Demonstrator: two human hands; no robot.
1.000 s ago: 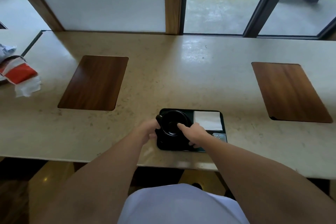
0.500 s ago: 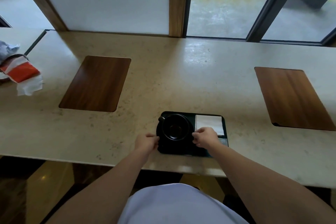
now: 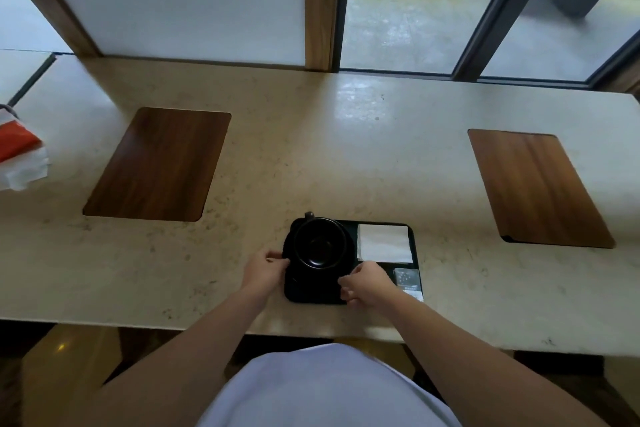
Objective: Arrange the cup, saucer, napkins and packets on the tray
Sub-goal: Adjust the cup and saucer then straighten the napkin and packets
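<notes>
A black cup [image 3: 320,246] stands on a black saucer [image 3: 350,241] over the left half of a black tray [image 3: 414,243] near the table's front edge. The cup's handle [image 3: 309,216] points away from me. My left hand [image 3: 264,270] pinches the saucer's left rim, and my right hand [image 3: 367,284] pinches its front right rim. A white napkin [image 3: 384,242] lies flat in the tray's back right part. Small packets [image 3: 408,279] lie in the front right corner, partly behind my right wrist.
Two dark wooden inlays sit in the beige stone table, one at the left [image 3: 157,165] and one at the right [image 3: 538,187]. Red and white crumpled paper [image 3: 19,158] lies at the far left edge. Window panes and a wooden post [image 3: 318,3] close off the back.
Both hands have come off the cup and dropped to the saucer's rims. The cup and saucer now sit slightly further left and back over the tray.
</notes>
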